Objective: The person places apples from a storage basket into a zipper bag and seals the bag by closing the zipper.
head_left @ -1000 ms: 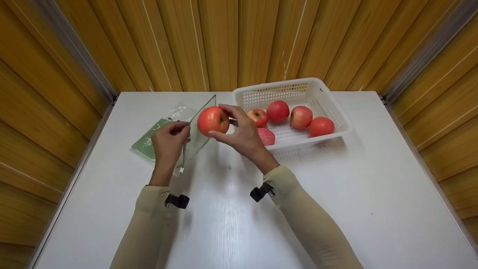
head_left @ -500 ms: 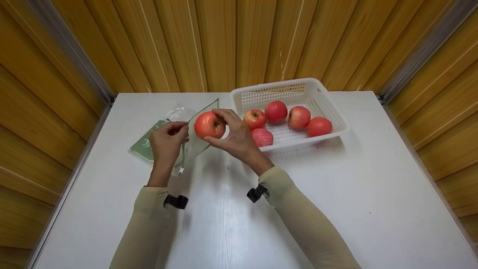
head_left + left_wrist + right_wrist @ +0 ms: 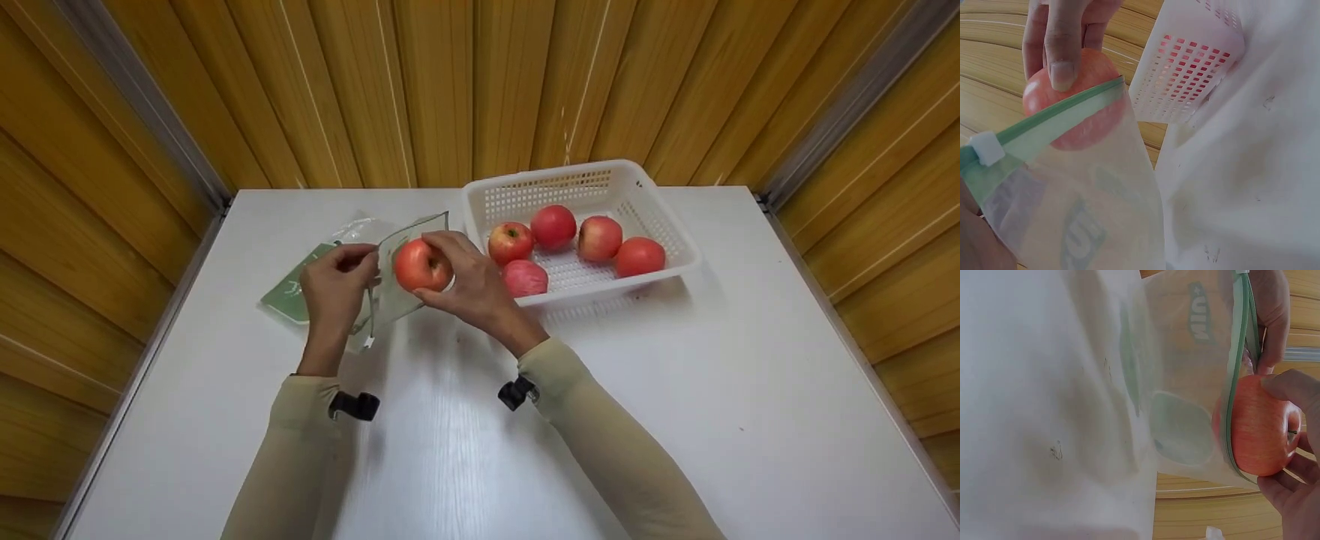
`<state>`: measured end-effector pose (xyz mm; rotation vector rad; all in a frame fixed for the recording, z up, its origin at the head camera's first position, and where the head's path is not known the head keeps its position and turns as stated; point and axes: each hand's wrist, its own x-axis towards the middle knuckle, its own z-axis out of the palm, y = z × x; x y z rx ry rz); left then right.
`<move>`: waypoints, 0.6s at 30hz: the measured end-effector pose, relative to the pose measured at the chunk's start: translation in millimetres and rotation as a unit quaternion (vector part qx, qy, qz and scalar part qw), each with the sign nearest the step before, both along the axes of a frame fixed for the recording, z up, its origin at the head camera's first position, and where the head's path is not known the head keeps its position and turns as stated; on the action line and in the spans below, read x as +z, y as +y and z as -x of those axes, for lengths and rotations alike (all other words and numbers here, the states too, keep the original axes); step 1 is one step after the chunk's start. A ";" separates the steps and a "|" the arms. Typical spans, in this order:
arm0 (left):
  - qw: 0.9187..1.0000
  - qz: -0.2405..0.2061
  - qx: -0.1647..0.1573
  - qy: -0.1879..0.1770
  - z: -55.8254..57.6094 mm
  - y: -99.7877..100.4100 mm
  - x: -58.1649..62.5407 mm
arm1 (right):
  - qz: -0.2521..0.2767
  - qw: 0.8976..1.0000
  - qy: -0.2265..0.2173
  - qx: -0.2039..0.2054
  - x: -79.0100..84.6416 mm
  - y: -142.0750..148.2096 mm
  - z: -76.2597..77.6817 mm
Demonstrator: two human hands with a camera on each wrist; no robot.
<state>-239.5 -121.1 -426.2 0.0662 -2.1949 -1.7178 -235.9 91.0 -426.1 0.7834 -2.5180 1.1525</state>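
My right hand [image 3: 469,281] grips a red apple [image 3: 420,266] between thumb and fingers, at the mouth of a clear zip bag [image 3: 390,304]. In the left wrist view the lower part of the apple [image 3: 1086,124] shows through the bag's film, below its green zip edge. My left hand [image 3: 335,292] pinches the bag's rim on the near left side, and a white slider [image 3: 987,148] sits on the zip close by. The right wrist view shows the apple [image 3: 1261,424] partly inside the opening, its stem end facing my right palm.
A white perforated basket [image 3: 667,202] with several apples [image 3: 555,227] stands at the back right of the white table [image 3: 637,420]. A flat green-and-clear package [image 3: 289,292] lies behind my left hand. Yellow wood-look panels [image 3: 439,90] border the table.
My right hand has brought the apple left and down into the bag's mouth. The bag's opening has spread wider around it, while my left hand has kept its pinch on the rim.
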 end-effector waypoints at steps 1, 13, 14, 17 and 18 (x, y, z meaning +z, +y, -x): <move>1.000 0.002 0.001 -0.001 -0.3 0.3 0.4 | -0.004 1.000 0.000 0.003 -0.7 0.0 0.0; 1.000 -0.004 0.008 -0.017 -1.3 2.9 2.6 | -0.055 0.998 -0.027 0.034 -9.4 -0.2 0.5; 1.000 -0.006 0.008 -0.018 -1.5 3.1 2.6 | -0.059 0.997 -0.028 0.034 -9.8 0.0 0.3; 1.000 -0.009 0.006 -0.020 -1.9 3.3 2.8 | -0.061 0.997 -0.025 0.034 -10.5 -0.2 -0.2; 1.000 -0.009 0.005 -0.022 -2.0 3.3 2.9 | -0.061 0.997 -0.024 0.034 -10.7 -0.3 -0.4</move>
